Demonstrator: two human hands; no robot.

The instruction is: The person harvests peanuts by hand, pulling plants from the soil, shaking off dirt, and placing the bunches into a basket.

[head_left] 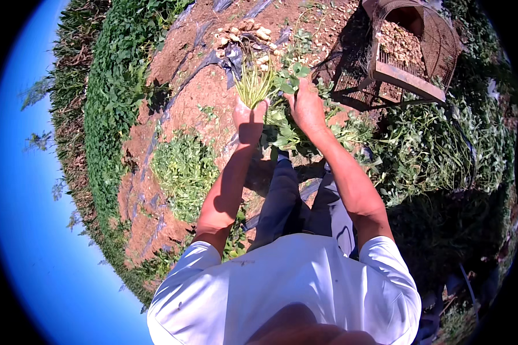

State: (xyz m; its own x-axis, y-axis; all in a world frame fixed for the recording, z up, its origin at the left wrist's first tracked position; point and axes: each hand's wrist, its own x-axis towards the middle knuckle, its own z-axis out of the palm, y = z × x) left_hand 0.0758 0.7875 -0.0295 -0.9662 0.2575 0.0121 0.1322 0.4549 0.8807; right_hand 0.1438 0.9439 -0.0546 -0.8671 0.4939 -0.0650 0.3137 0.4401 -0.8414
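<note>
My left hand (250,118) is closed around a bunch of pale green peanut stems (253,86). At their far end hang clustered peanuts (263,33) with roots, and a piece of dark plastic film (232,61) lies against them. To the right, my right hand (308,109) has its fingers curled in at the leafy side of the plants, with green peanut leaves (290,80) at its thumb and fingertips. More leaves (282,126) hang between the two hands. The exact grip of the right fingers is partly hidden.
At the upper right stands a mesh-sided rack (406,77) with a wooden bar, holding loose peanuts (400,43). Pulled plants (426,144) lie heaped below it. Leafy crop rows (121,86) run along the left. Dark plastic strips (181,89) cross the reddish soil.
</note>
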